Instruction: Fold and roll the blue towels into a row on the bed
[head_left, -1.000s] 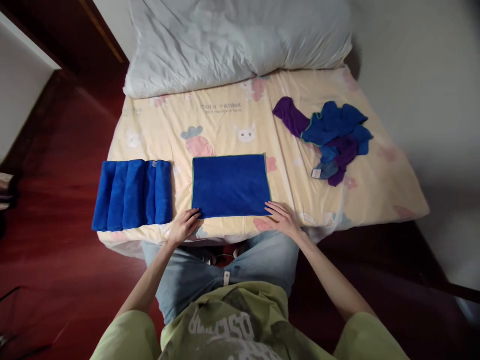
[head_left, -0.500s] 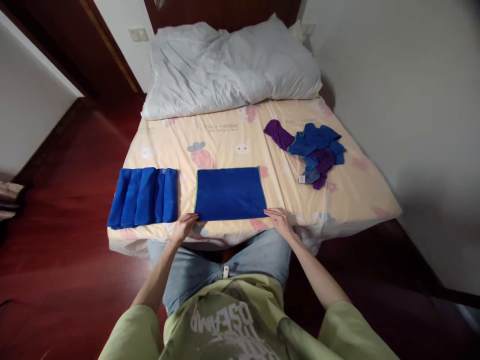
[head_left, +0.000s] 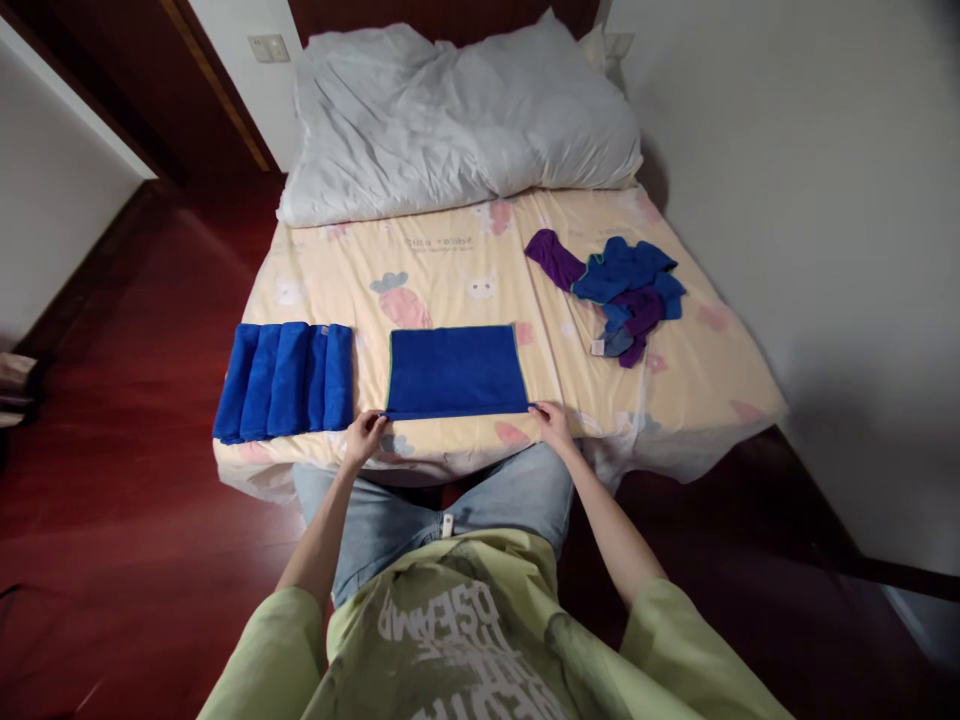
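Note:
A blue towel with green-edged sides (head_left: 456, 368) lies flat on the bed, its near edge turned up in a narrow strip. My left hand (head_left: 366, 436) pinches the near left corner, and my right hand (head_left: 551, 422) pinches the near right corner. Left of the towel, several rolled or folded blue towels (head_left: 285, 380) lie side by side. To the right, farther back, is a crumpled heap of blue cloths (head_left: 626, 272) mixed with purple cloth (head_left: 555, 260).
The bed has a pale yellow printed sheet (head_left: 442, 290). Large white pillows (head_left: 465, 120) lie at its far end. A wall (head_left: 810, 250) runs along the right side, and dark red floor (head_left: 135, 420) shows on the left.
Both hands have closed on the near corners and lifted the near edge slightly, turning it away from me into a narrow strip. The view has shifted a little.

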